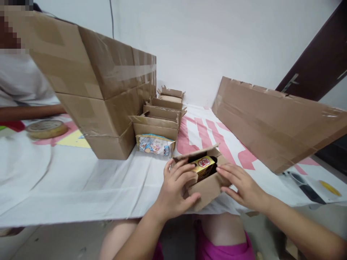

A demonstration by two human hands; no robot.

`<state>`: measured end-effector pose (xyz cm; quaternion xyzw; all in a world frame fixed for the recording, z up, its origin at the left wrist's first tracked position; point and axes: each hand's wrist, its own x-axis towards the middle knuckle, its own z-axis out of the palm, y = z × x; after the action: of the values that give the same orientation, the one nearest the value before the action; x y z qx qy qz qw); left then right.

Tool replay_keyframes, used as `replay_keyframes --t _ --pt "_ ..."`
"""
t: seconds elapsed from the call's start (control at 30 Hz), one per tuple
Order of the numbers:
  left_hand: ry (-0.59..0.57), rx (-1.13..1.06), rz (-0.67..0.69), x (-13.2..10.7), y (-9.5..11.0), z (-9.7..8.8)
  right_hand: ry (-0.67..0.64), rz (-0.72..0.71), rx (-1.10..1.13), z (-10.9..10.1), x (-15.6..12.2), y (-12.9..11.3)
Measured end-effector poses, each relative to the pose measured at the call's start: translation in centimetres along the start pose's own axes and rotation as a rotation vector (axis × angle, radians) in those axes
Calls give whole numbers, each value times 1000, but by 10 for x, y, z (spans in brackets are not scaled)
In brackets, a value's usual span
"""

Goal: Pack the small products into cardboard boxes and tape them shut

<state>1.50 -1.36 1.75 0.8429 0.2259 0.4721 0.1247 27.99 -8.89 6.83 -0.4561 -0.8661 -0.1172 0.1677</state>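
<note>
A small open cardboard box (207, 189) rests at the near edge of the white table cover (81, 184), with a yellow packet (204, 165) lying inside it. My left hand (175, 187) grips the box's left side, fingers curled over its rim and thumb against the front wall. My right hand (241, 184) lies on the box's right flap with its fingers stretched out and close together.
A tall stack of taped cartons (100, 94) stands at the left. A row of small open boxes (159, 121) runs back to the wall, with a printed packet (155, 144) in front. A flattened carton (273, 122) leans at the right. A tape roll (46, 129) and another person's arm (29, 111) are at the far left.
</note>
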Motion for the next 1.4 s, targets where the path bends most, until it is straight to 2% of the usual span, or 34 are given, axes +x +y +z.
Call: replay_keyframes --t 0.07,0.17,0.4,0.5,0.6,0.73,0.8,0.93,1.03,1.1,1.17,1.2,1.33,1.4 --pt "-26 62 -48 -2 -5 -1 -58 -40 -3 6 3 -6" --pt "-65 97 -108 -5 -13 -3 -55 -55 -4 10 5 -11" --pt "-147 -34 -175 -6 -18 -10 -154 -109 116 3 13 -21" --pt "-131 -94 -183 -6 -17 -9 -194 -91 43 1 13 -19" --pt "-150 -132 -198 -7 -18 -9 -186 -51 -122 -5 12 -15" --pt "-195 -147 -231 -7 -20 -11 -107 165 -412 -14 9 -5" --pt "-202 -157 -246 -8 -19 -12 -125 296 -481 -15 6 3" --pt "-206 -204 -260 -7 -19 -10 -236 489 -278 -8 -1 20" --pt "-153 -301 -290 -7 -26 -8 -251 680 -56 -1 -4 34" --pt "-52 -380 -382 -8 -34 -8 -262 772 30 4 -5 43" --pt "15 -421 -528 -9 -45 -11 -300 800 70 8 -5 51" --pt "-5 -425 -594 -10 -50 -13 -318 800 74 10 -5 54" --pt "-275 -455 -719 -15 -59 -15 -296 793 94 14 -4 57" --pt "-315 -519 -768 -15 -59 -11 -278 798 115 15 -4 56"
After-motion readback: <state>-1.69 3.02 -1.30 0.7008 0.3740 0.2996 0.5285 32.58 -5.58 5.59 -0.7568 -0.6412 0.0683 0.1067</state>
